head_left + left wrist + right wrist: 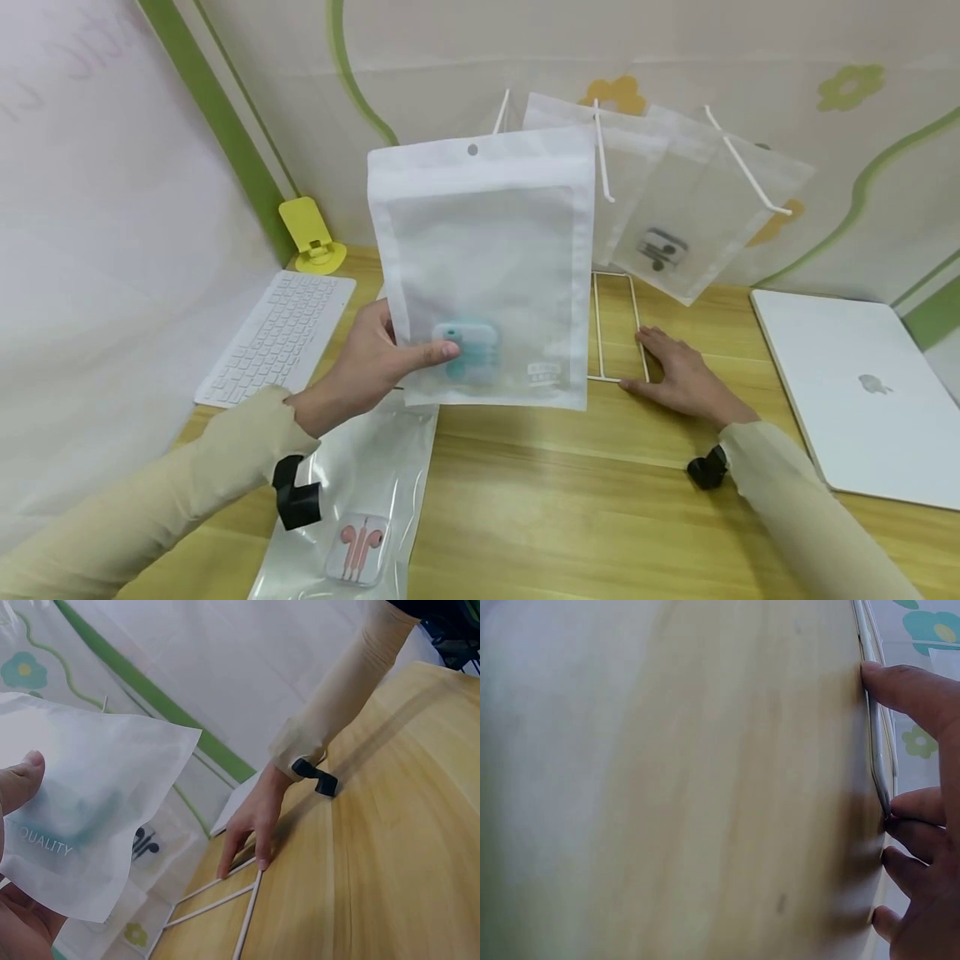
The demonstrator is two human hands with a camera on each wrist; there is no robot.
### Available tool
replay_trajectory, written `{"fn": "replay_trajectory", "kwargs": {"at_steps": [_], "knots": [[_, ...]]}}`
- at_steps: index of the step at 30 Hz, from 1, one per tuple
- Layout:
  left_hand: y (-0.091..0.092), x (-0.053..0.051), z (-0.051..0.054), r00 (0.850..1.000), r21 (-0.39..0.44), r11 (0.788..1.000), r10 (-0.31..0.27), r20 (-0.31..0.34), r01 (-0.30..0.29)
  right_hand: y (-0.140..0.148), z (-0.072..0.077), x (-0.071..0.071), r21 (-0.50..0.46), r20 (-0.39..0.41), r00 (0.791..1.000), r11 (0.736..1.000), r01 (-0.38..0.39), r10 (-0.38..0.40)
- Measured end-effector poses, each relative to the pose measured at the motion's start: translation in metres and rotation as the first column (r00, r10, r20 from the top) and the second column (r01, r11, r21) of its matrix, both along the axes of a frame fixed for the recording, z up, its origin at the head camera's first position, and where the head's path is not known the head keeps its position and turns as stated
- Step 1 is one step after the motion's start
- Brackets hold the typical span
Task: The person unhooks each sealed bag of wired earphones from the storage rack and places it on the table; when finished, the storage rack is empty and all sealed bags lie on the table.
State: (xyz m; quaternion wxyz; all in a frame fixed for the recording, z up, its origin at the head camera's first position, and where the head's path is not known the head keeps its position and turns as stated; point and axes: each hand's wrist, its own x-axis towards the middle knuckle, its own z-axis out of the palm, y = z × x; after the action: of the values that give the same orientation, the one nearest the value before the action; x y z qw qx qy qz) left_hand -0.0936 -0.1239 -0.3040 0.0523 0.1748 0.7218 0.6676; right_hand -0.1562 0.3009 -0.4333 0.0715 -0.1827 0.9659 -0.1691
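A white zip pouch [487, 258] with a clear front hangs upright from my left hand [375, 354], which pinches its lower left edge with the thumb in front. Inside shows a teal earphone set [468, 350] in a case. My right hand [678, 375] rests on the table, spread fingertips touching the corner of a white wire rack's base [633, 312]; the right wrist view shows thumb and fingers on the base wire [875, 735]. From the rack's hooks [750, 171] hang other pouches, one holding dark earphones [663, 248]. The held pouch hides part of the rack.
On the left lie a white keyboard [277, 337] and a yellow phone stand [311, 237]. A glossy pouch [360, 458] with pink earphones [358, 548] lies below my left arm. A closed silver laptop [862, 392] sits at right. A patterned curtain [465, 50] stands behind.
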Motion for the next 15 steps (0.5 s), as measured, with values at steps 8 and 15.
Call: {"fn": "replay_trajectory", "kwargs": {"at_steps": [8,15], "knots": [[-0.002,0.023,0.000,0.997,-0.068,0.996,0.061,0.054,-0.057,-0.001,0.000,0.001,0.004,-0.007,1.000,1.000,-0.007,0.007],[0.009,0.051,-0.008,0.988,-0.092,0.996,0.008,0.155,0.006,-0.001,0.004,0.001,0.003,-0.002,1.000,1.000,-0.008,0.008]]}}
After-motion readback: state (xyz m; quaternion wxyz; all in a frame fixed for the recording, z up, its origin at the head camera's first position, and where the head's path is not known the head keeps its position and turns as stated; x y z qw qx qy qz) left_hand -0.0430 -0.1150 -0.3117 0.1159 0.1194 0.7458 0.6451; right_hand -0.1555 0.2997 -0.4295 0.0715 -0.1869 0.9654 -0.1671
